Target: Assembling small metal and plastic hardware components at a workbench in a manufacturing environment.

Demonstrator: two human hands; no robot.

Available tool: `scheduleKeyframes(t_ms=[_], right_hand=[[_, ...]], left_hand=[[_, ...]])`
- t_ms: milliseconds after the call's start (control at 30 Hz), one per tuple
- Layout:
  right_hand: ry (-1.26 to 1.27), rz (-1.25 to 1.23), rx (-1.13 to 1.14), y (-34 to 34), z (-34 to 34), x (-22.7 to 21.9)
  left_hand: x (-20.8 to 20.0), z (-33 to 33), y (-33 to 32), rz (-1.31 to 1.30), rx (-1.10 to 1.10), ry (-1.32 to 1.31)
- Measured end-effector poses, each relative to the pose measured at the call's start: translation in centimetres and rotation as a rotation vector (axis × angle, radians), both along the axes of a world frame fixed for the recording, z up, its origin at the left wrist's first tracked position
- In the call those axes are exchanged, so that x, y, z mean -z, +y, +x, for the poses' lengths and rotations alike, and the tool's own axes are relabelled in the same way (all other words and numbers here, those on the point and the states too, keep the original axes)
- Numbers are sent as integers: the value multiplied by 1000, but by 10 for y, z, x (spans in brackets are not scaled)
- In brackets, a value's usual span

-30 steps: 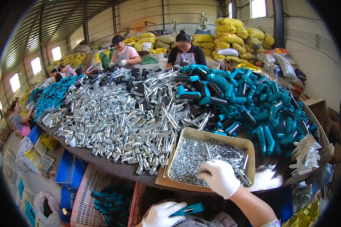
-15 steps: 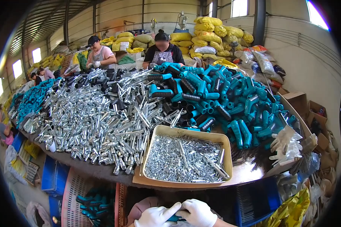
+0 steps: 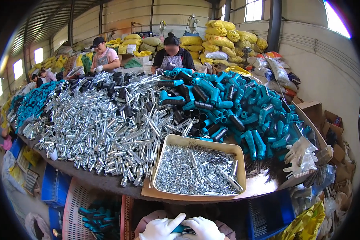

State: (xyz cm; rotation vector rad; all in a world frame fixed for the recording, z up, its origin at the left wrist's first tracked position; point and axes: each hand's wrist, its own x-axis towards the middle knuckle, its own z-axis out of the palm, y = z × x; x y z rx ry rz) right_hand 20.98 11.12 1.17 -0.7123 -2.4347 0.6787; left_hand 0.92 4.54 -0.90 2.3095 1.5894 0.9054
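Observation:
At the lower edge my left hand (image 3: 160, 229) and my right hand (image 3: 204, 228), both in white gloves, are close together. Between them shows a bit of a teal plastic part (image 3: 179, 229), gripped by both; its kind is mostly hidden by my fingers. My left thumb points up and across toward the right hand. Just beyond my hands, on the table edge, a cream tray (image 3: 173, 140) holds small shiny metal pieces, a few long rods and dark springs. A heap of teal and black pistol-shaped handles (image 3: 250, 120) rises behind it.
Silvery metal tubes (image 3: 104, 124) are piled on the left of the table. Spare white gloves (image 3: 302, 154) lie at the right edge. Below stand a pink crate (image 3: 73, 204) with teal parts and blue crates (image 3: 270, 214). Two co-workers (image 3: 172, 56) (image 3: 105, 56) work across the table.
My hands have shifted slightly left, the right one more, still around the teal part. The co-worker at the far left has moved their head and hands a little.

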Motion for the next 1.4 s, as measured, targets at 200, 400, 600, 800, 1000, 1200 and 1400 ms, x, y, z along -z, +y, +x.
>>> scheduleKeyframes(t_ms=[200, 400, 600, 800, 1000, 1200, 1400], right_hand=[[-176, 213, -164, 12, -9, -16], [-140, 407, -364, 33, -20, -15], [-121, 478, -498, 43, -35, -19], [-49, -23, -366, 70, -47, -48], [-179, 422, 159, 124, -76, -59], [-47, 268, 206, 131, -71, -41], [219, 242, 240, 134, -57, -44]], left_hand=[[-13, -1, -8, -331, -90, -256], [-19, -15, -6, -286, -53, -355], [-10, -26, -16, -341, -34, -527], [-24, -23, -10, -29, -144, -324], [-22, -18, -16, 7, -105, -248], [-25, -16, -20, -83, -176, -359], [-38, -16, -9, -229, -195, -556]])
